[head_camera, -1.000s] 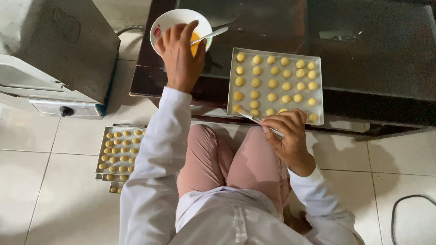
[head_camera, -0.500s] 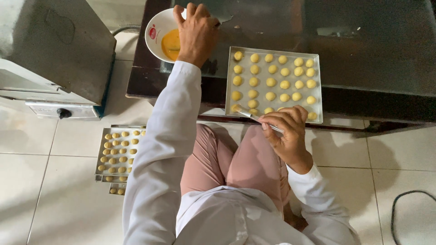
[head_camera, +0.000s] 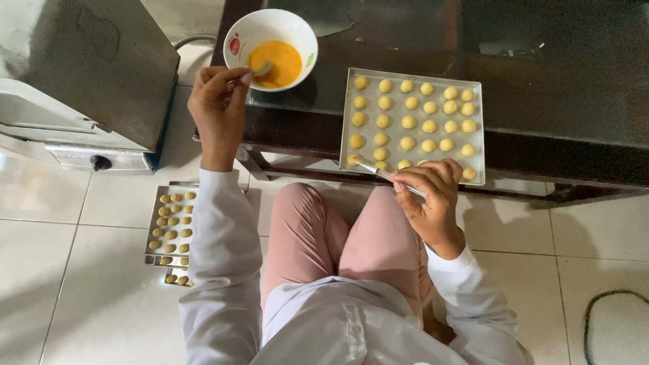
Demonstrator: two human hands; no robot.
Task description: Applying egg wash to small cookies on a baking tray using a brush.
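Note:
A white bowl (head_camera: 238, 28) of yellow egg wash stands on the dark glass table's near left corner. My left hand (head_camera: 218, 103) rests just in front of it and pinches a spoon (head_camera: 261, 68) whose tip dips into the liquid. To the right lies a metal tray (head_camera: 414, 73) with rows of small pale yellow dough balls (head_camera: 407, 122). My right hand (head_camera: 433, 195) hovers at the tray's near edge. It grips a thin metal-handled tool (head_camera: 377, 172) whose tip touches a ball in the front left corner.
A grey metal oven-like appliance (head_camera: 74, 88) stands on the floor at left, with a hose (head_camera: 196, 40) behind it. Stacked trays of dough balls (head_camera: 169, 230) sit on the white tiles beside my left knee. A dark cable (head_camera: 608, 304) loops at right.
My left hand has come off the top of the bowl to its near left side, uncovering the egg wash, with the spoon now dipped in. My right hand stays at the tray's near edge.

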